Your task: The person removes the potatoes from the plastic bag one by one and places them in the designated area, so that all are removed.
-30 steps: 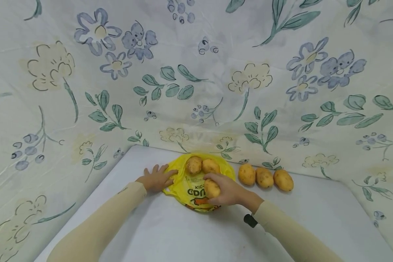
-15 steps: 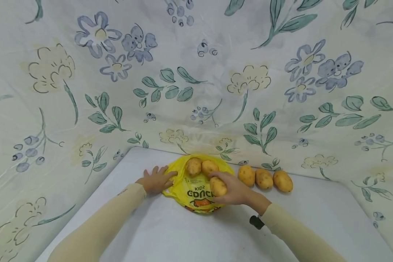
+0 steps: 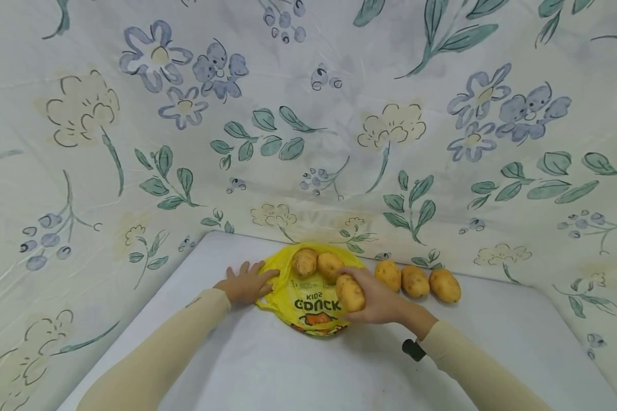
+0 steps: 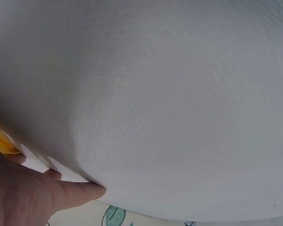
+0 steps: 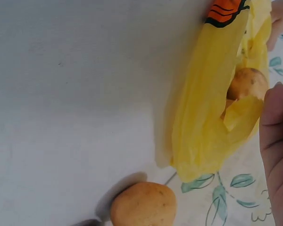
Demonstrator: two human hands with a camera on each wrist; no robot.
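Right hand (image 3: pixel 377 299) wrapped around one tan oval potato (image 3: pixel 350 293), fingers curled along its far side, held just above the right edge of the thin yellow plastic bag with printed lettering (image 3: pixel 308 305). Left hand (image 3: pixel 247 282) flat on the white table (image 3: pixel 267 365), fingers straight and spread, tips pressing the bag's left edge. Two more potatoes in the bag mouth (image 3: pixel 316 264), touching each other, just beside the held one. Row of three loose potatoes (image 3: pixel 416 281) on the table to the right, side by side near the wall cloth.

Handling, judged: potato firm, fairly heavy for its size, dry matte skin so not slippery, not fragile; best taken around the middle of the long side, as now. Bag soft, light, crinkly, likely to slide unless pinned; best held at rim or handle.

Right wrist view: bag (image 5: pixel 212 108) crumpled and open, one potato inside (image 5: pixel 247 82), one loose potato (image 5: pixel 144 205) on the table below, fingers (image 5: pixel 276 136) at right edge. Left wrist view: mostly bare table (image 4: pixel 170 94), left hand (image 4: pixel 33 195) low in the corner, sliver of yellow beside it.

Surface smooth, white, matte. Floral cloth with blue flowers and green leaves (image 3: pixel 308 114) hung close behind and on both sides, enclosing the table.
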